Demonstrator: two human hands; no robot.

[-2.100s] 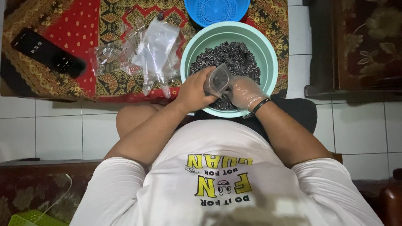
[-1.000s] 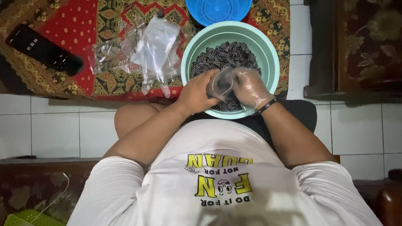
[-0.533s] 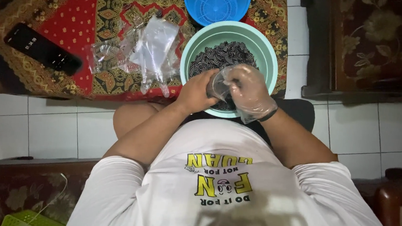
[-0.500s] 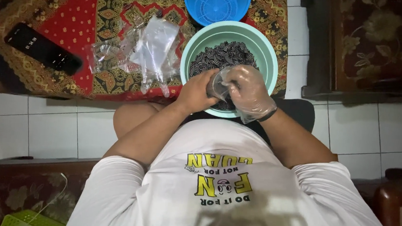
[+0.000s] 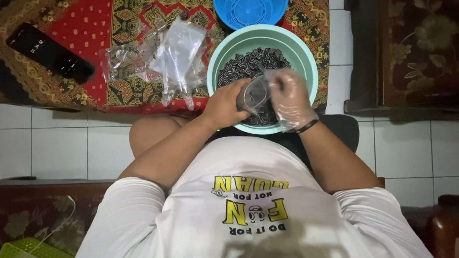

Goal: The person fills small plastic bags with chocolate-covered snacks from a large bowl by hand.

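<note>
A small clear plastic bag (image 5: 253, 94), partly filled with dark pieces, tilts above the mint-green bowl's (image 5: 304, 59) near rim.

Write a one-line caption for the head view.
Left hand holds small clear bag over mint bowl; gloved right hand fills it.

Dim, warm indoor light falls from above, brightest on the white shirt (image 5: 246, 200) and the pale floor tiles (image 5: 51, 143). Corners at 1 and 7 o'clock sink into deep shadow. Soft glare glints off the clear plastic bags (image 5: 175, 55) at 11 o'clock. The bottom edge at 6 o'clock is blurred, out of focus; the tile lines bow slightly toward the edges.
</note>
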